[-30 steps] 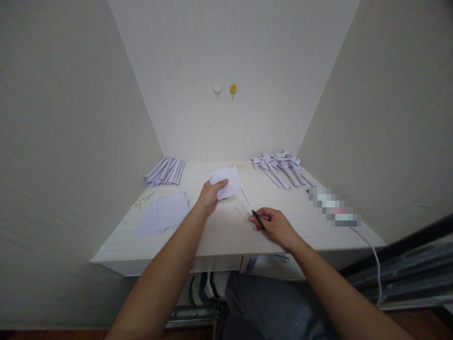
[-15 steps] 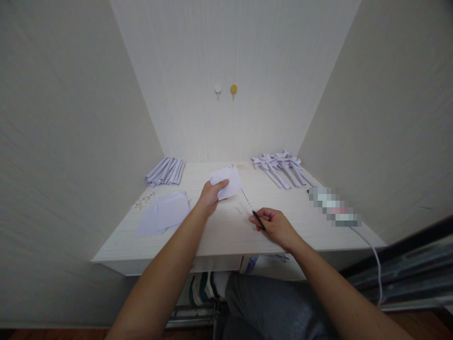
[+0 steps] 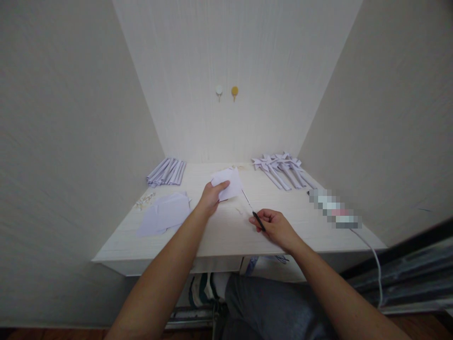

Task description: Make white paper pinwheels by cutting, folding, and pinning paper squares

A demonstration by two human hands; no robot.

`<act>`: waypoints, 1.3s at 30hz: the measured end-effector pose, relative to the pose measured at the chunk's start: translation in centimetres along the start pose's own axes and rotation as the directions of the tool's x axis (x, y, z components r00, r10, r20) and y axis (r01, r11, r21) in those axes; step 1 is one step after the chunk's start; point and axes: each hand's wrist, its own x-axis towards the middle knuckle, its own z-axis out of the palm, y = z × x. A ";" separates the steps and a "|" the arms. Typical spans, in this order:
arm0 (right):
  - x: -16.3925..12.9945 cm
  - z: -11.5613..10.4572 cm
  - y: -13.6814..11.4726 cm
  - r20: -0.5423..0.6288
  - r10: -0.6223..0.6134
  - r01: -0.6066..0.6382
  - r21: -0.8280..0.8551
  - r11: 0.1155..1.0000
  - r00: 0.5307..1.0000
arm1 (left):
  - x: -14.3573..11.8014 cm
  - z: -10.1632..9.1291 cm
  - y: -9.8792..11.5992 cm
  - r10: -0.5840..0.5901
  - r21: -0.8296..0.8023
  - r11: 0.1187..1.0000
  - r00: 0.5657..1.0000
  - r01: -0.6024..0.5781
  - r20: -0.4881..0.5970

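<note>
our left hand (image 3: 209, 200) pinches the folded paper (image 3: 228, 182); our right hand (image 3: 276, 227) grips scissors (image 3: 252, 209), whose long axis points up-left at the paper's nearer edge.

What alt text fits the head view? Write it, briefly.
At a pale desk, the left hand holds a paper up while the right hand grips scissors pointing at it. Paper sheets, strips and pinwheels lie around.

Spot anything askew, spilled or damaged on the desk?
Nothing stands out. Left hand holds a paper piece, right hand holds scissors. Small scraps lie loose by the flat sheets; strip bundle and pinwheels lie grouped.
</note>
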 end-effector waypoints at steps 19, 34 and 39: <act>0.0 0.0 -0.1 -0.019 -0.017 0.017 -0.009 1.000 1.000 | 0.0 -0.1 0.0 0.003 0.002 1.000 1.000 -0.003 0.002; 0.2 0.0 0.4 -0.051 -0.021 0.022 0.011 1.000 0.998 | 0.2 -0.6 -0.2 0.011 0.033 0.999 0.998 -0.013 0.061; 0.2 0.0 0.5 -0.055 -0.019 0.019 0.005 1.000 0.998 | 0.5 -1.1 -0.3 -0.007 0.089 0.996 0.998 0.001 0.070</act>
